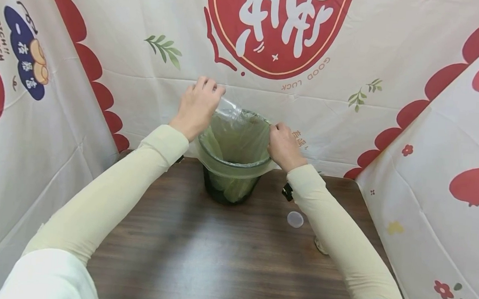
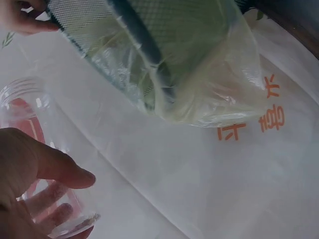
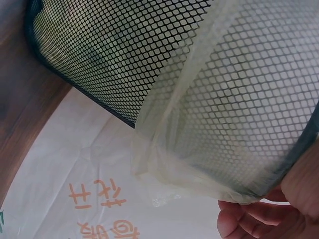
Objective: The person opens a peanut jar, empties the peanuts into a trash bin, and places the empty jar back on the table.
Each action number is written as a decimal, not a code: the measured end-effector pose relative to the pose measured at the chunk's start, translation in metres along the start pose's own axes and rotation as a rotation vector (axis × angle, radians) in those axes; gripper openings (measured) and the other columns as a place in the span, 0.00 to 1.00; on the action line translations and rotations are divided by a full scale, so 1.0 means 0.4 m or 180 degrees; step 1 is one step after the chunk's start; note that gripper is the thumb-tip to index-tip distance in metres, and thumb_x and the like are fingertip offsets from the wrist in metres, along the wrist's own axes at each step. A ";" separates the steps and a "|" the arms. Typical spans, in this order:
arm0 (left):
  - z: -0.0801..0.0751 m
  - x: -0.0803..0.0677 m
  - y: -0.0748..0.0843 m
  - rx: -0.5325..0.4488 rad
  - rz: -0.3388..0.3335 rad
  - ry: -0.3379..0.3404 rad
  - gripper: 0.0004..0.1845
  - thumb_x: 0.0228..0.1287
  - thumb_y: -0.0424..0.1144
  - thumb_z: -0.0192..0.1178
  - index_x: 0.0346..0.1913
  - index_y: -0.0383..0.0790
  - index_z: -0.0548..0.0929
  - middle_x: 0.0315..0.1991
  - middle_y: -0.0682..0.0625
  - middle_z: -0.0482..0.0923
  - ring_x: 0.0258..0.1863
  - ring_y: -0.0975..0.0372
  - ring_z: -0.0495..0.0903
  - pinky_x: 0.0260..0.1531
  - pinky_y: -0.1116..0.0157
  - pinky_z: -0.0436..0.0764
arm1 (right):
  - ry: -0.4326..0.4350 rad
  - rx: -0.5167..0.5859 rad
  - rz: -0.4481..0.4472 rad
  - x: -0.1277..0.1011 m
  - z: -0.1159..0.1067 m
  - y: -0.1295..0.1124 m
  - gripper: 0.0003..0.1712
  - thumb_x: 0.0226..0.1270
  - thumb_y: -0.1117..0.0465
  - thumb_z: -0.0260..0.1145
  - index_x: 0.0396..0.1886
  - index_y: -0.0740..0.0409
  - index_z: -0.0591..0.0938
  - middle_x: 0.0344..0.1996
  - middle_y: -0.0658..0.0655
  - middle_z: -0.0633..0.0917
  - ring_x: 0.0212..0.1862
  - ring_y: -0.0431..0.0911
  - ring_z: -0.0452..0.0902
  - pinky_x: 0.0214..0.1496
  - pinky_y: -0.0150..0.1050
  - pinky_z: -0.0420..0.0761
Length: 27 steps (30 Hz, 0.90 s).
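Left hand (image 1: 197, 105) grips clear jar (image 1: 228, 108), tilted over bin (image 1: 233, 167) at frame centre. Right hand (image 1: 285, 145) pinches liner (image 1: 240, 138) at bin rim. Lid (image 1: 295, 219) on tabletop (image 1: 216, 258), lower right.

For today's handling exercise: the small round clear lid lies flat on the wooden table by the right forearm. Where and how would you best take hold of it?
Pinch the lid at its rim, coming straight down from above, finger and thumb on opposite edges. It lies flat on the table, so there is probably no underside to hook. The right forearm is beside it, so the left side is freer.
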State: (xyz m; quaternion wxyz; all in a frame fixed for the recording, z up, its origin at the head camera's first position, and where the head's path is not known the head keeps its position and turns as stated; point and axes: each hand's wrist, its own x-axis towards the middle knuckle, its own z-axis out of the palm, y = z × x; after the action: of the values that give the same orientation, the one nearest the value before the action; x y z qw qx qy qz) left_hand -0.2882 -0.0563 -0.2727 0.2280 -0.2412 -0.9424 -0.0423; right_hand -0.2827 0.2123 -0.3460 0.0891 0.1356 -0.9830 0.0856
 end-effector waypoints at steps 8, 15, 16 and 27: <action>0.008 -0.006 0.000 0.0122 0.0035 -0.0110 0.21 0.70 0.24 0.65 0.64 0.40 0.81 0.64 0.39 0.80 0.71 0.44 0.72 0.62 0.45 0.81 | 0.0014 0.0020 0.0018 -0.003 0.003 0.001 0.24 0.70 0.75 0.60 0.65 0.79 0.77 0.61 0.76 0.79 0.63 0.70 0.78 0.67 0.60 0.82; -0.019 0.000 -0.008 0.0002 0.0015 -0.0130 0.27 0.66 0.24 0.68 0.68 0.38 0.79 0.65 0.37 0.79 0.71 0.43 0.71 0.63 0.44 0.80 | -0.0018 0.0028 0.0056 -0.002 0.003 0.002 0.25 0.70 0.75 0.60 0.66 0.79 0.77 0.63 0.76 0.78 0.65 0.70 0.77 0.69 0.60 0.81; -0.024 0.001 -0.009 -0.0032 -0.0002 -0.0117 0.28 0.66 0.24 0.68 0.69 0.38 0.79 0.65 0.37 0.79 0.71 0.43 0.70 0.63 0.44 0.80 | -0.0013 0.0022 0.0050 -0.002 0.003 0.002 0.25 0.70 0.75 0.59 0.66 0.79 0.77 0.63 0.76 0.78 0.65 0.70 0.77 0.69 0.60 0.81; -0.028 -0.005 -0.008 -0.0333 -0.0155 0.0056 0.27 0.69 0.22 0.62 0.70 0.38 0.78 0.64 0.36 0.80 0.66 0.41 0.73 0.58 0.43 0.80 | -0.0007 -0.0002 0.0034 -0.008 0.001 0.004 0.25 0.72 0.75 0.59 0.68 0.78 0.76 0.62 0.76 0.78 0.64 0.69 0.77 0.68 0.59 0.81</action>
State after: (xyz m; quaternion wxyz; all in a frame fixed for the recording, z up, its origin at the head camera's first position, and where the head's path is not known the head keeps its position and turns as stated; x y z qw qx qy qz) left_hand -0.2835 -0.0621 -0.2637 0.2222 -0.2295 -0.9424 -0.0992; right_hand -0.2800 0.2144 -0.3472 0.0876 0.1304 -0.9839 0.0857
